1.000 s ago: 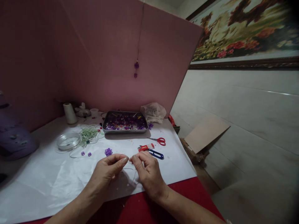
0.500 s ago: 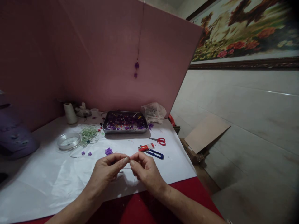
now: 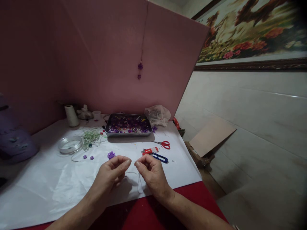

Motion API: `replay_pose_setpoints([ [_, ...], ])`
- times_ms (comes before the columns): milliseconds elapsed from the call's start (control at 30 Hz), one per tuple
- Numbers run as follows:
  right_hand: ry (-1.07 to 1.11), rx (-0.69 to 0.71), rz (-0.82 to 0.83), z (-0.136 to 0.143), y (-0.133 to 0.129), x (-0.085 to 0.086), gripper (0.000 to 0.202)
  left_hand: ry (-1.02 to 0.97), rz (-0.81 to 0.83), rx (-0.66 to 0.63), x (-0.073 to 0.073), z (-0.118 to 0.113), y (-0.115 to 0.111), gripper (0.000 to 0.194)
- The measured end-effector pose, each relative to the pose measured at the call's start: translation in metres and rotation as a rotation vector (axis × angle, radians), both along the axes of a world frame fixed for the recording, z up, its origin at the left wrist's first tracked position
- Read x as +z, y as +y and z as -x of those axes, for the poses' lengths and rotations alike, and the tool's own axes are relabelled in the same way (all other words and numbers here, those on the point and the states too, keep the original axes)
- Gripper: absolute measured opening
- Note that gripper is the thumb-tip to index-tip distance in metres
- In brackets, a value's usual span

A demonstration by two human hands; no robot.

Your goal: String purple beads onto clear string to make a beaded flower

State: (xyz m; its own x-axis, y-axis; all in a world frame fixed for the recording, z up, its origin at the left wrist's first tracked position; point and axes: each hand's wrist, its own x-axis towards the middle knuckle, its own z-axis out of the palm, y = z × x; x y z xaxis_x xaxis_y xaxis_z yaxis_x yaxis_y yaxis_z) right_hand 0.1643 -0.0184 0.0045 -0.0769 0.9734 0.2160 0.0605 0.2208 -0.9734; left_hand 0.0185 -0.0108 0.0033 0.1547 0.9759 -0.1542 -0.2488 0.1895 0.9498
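My left hand (image 3: 114, 172) and my right hand (image 3: 151, 171) are side by side over the white sheet (image 3: 72, 185), a small gap between their fingertips. Each pinches thumb against forefinger. A thin pale cord (image 3: 139, 188) loops down below and between them, and its ends run toward both hands. Whatever lies between the fingertips is too small to see clearly. A cluster of purple beads (image 3: 111, 155) lies just beyond my left hand. Beyond my right hand are a red cutter (image 3: 150, 151) and blue thread snips (image 3: 160, 157).
A metal tray (image 3: 129, 134) of beads stands at the back, with red scissors (image 3: 165, 144) in front at right. At left are a clear spool (image 3: 70, 144), green cord (image 3: 91, 139), two purple beads (image 3: 88, 157) and a thread cone (image 3: 71, 115). A plastic bag (image 3: 157, 115) sits behind.
My fingertips, which met before, have moved a little apart. The cord's loop now hangs more visibly between my hands.
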Motion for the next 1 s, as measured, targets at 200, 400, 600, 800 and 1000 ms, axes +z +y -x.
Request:
replay_pose_setpoints([
  [200,-0.084,0.003,-0.067,0.0,-0.005,-0.001,0.017,0.065,-0.021,0.037,0.002,-0.002,-0.001,0.025],
  [400,-0.144,-0.01,-0.086,0.0,-0.006,0.0,0.017,-0.095,0.097,0.074,0.004,-0.005,-0.001,0.019],
  [600,-0.164,-0.042,-0.125,-0.002,-0.006,-0.002,0.017,-0.195,0.153,0.08,0.0,-0.004,0.003,0.014],
  [800,-0.211,-0.02,-0.187,-0.002,-0.011,-0.002,0.016,-0.138,0.125,-0.094,0.002,-0.003,-0.001,0.026],
  [1000,-0.237,-0.004,-0.207,-0.001,-0.014,-0.003,0.015,-0.263,0.243,-0.147,0.005,-0.002,-0.001,0.024],
])
